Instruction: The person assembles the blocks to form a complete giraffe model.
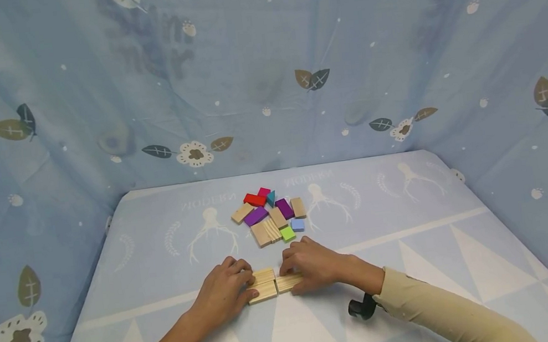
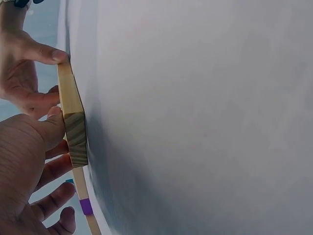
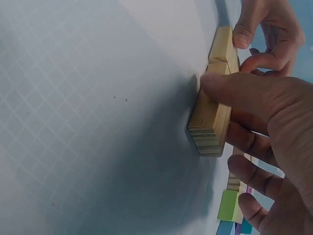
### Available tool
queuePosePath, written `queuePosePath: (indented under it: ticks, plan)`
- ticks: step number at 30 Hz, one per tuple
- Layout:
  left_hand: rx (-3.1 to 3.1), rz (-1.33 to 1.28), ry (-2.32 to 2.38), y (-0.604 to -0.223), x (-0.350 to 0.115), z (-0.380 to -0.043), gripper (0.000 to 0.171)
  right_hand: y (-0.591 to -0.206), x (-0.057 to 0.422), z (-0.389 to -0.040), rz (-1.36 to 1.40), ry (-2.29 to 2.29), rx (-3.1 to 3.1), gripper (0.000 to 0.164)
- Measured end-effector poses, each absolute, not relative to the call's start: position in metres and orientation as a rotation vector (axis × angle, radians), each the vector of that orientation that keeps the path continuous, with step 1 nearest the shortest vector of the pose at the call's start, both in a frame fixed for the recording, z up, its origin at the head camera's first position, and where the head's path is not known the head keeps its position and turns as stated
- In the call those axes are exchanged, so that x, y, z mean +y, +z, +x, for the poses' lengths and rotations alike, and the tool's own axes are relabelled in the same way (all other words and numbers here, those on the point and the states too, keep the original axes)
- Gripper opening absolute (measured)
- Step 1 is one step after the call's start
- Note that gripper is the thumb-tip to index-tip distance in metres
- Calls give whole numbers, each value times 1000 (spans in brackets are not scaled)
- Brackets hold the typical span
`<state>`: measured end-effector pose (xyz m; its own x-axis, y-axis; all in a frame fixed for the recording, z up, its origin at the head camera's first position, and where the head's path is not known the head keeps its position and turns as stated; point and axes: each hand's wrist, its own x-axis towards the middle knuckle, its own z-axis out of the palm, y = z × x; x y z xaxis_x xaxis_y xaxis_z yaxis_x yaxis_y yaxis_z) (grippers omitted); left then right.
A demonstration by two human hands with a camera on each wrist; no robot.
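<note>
Three plain wooden blocks lie flat on the table in front of the person. Two of them, a near block (image 1: 263, 292) and a far block (image 1: 264, 275), lie side by side. The left hand (image 1: 223, 290) grips this pair at the left, thumb on the near side and fingers on the far side. A third block (image 1: 288, 282) meets the pair's right end, a thin seam between them. The right hand (image 1: 314, 264) pinches it between thumb and fingers. In the right wrist view, the thumb presses the side of this block (image 3: 210, 115), with striped end grain showing.
Beyond the hands lies a loose cluster of blocks: several plain wooden ones (image 1: 261, 234), purple ones (image 1: 256, 216), a red one (image 1: 255, 200), a teal triangle (image 1: 271, 198), a green one (image 1: 288, 233) and a blue one (image 1: 297, 225). A patterned blue curtain (image 1: 260, 38) surrounds the table.
</note>
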<state>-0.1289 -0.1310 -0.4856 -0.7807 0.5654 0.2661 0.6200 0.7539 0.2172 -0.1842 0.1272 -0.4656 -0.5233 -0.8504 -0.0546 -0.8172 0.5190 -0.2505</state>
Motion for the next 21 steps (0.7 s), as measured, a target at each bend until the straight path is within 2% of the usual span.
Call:
queuePosePath:
  ticks: [4, 14, 21]
  plan:
    - [-2777, -939, -437, -485, -131, -128, 21, -462, 127, -186, -1420, -334, 2585, 40]
    - [-2780, -941, -423, -485, -132, -127, 21, -463, 129, -212, -1313, -378, 2785, 28]
    - [-2767, -951, -438, -485, -132, -128, 21, -468, 125, -230, -1244, -310, 2969, 32]
